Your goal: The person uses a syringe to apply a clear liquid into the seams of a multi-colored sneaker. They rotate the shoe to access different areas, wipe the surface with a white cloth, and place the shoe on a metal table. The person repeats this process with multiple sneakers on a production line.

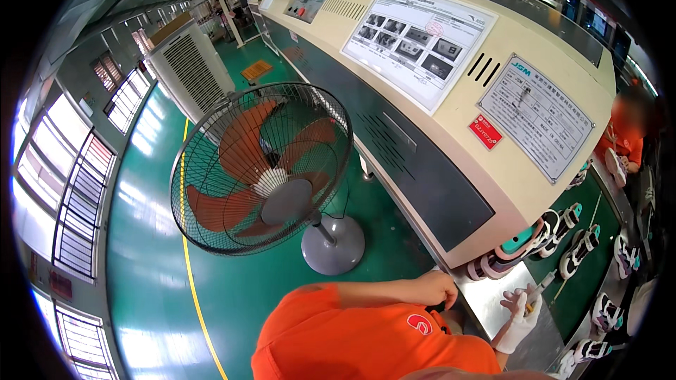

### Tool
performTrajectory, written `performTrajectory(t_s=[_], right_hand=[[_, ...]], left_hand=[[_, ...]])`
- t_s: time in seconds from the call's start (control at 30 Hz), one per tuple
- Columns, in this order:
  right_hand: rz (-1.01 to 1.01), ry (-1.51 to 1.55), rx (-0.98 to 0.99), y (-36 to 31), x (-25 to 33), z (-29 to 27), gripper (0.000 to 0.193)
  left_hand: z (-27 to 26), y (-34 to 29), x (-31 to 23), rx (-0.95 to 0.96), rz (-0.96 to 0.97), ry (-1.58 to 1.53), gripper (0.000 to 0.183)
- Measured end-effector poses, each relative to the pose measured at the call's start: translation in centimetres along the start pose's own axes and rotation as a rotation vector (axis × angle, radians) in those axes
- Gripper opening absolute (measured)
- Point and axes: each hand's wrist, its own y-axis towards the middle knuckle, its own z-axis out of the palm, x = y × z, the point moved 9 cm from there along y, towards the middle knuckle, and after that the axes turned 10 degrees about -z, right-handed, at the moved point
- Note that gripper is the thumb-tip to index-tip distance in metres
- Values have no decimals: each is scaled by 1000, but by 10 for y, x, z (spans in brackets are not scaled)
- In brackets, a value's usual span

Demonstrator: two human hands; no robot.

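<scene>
My left hand (pixel 438 288) is bare and curled closed beside the metal ledge, close to my orange shirt. What it holds, if anything, is hidden. My right hand (pixel 520 314) wears a white glove and grips a slim hand tool (pixel 545 281) with a pale, flat tip. A bit of yellow shows between the gloved fingers; the tool's exact kind is unclear. Just beyond that hand, sneakers in white, black and teal (pixel 579 252) lie on a green conveyor belt (pixel 574 302). Stacked pink and teal shoe parts (pixel 496 262) rest at the machine's near end.
A long cream machine (pixel 549 119) with posted sheets fills the middle and right. To the left stands a large pedestal fan (pixel 285 200) with orange blades, then a white air cooler (pixel 190 67). Another person in orange (pixel 623 142) holds a shoe across the belt. More sneakers (pixel 605 312) line the far ledge.
</scene>
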Motion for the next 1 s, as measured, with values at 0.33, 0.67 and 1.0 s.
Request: performTrajectory(t_s=[0.33, 0.67, 1.0], right_hand=[[98, -88, -57, -49, -25, -21, 34], [127, -147, -386, -114, 9, -37, 37], [165, -246, -585, -257, 2, 7, 34]], left_hand=[[24, 10, -1, 58, 3, -89, 33], [20, -36, 175, 173, -471, -114, 20], [69, -76, 143, 761, -325, 125, 21]])
